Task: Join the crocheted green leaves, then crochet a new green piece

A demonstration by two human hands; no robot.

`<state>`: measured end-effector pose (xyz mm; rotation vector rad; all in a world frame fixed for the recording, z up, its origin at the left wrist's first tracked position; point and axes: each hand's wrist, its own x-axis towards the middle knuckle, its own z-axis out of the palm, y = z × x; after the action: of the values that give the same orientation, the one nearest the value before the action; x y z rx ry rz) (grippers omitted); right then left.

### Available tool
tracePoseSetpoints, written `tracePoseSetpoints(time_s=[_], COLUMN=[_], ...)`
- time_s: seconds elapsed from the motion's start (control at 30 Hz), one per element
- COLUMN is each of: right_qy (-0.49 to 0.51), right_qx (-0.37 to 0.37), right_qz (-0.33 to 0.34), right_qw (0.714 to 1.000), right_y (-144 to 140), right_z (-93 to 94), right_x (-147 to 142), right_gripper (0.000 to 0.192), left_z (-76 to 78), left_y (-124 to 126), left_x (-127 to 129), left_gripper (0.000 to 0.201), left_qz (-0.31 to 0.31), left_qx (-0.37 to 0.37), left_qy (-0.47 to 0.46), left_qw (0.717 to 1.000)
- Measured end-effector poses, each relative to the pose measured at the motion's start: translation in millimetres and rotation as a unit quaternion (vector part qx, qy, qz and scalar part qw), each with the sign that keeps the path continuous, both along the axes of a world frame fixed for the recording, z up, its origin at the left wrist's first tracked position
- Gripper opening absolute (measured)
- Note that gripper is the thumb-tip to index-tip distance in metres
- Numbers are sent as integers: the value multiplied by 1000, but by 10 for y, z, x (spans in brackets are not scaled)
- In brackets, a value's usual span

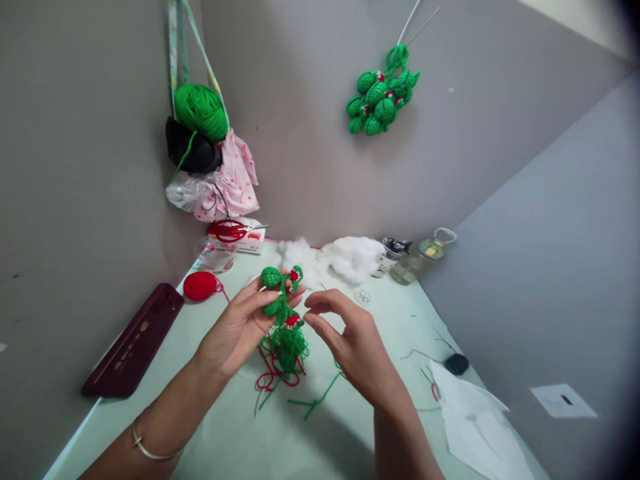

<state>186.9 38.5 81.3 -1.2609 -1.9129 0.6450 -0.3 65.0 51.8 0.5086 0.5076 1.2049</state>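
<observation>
My left hand pinches a crocheted watermelon garland, with green striped balls and small red-and-white wedges along a green stem. My right hand is just right of it, thumb and forefinger curved with a small gap between their tips, close to the lower red wedge; nothing plainly shows in them. Below the garland is a tangle of green yarn, with red yarn looping out onto the table. Short green yarn ends lie nearer me.
On the table are a red yarn ball, a dark red phone, white stuffing, a bottle, dark thread and white paper. Red-handled scissors rest on a box. A finished bunch hangs on the wall.
</observation>
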Motion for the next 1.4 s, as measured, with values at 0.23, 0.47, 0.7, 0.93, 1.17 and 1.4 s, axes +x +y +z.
tracePoseSetpoints(time_s=[0.23, 0.47, 0.7, 0.93, 1.17, 1.4], right_qy=[3, -154, 83, 274, 336, 393], right_qx=[-4, 171, 39, -150, -112, -93], right_qz=[50, 27, -14, -23, -35, -101], right_qw=[999, 973, 996, 950, 934, 909], right_y=[-10, 11, 67, 102, 136, 218], right_z=[-20, -123, -81, 16, -28, -22], right_x=[-5, -171, -56, 8, 88, 180], right_gripper=[19, 24, 10, 22, 15, 19], left_z=[40, -28, -137, -160, -222, -160], left_y=[-40, -45, 39, -5, -148, -148], left_x=[24, 70, 6, 36, 240, 206], left_gripper=[35, 38, 36, 32, 27, 37], left_qz=[-15, 6, 58, 34, -191, -225], left_qx=[15, 42, 87, 150, 148, 129], left_qy=[23, 33, 249, 261, 163, 120], left_qw=[1000, 999, 963, 953, 957, 958])
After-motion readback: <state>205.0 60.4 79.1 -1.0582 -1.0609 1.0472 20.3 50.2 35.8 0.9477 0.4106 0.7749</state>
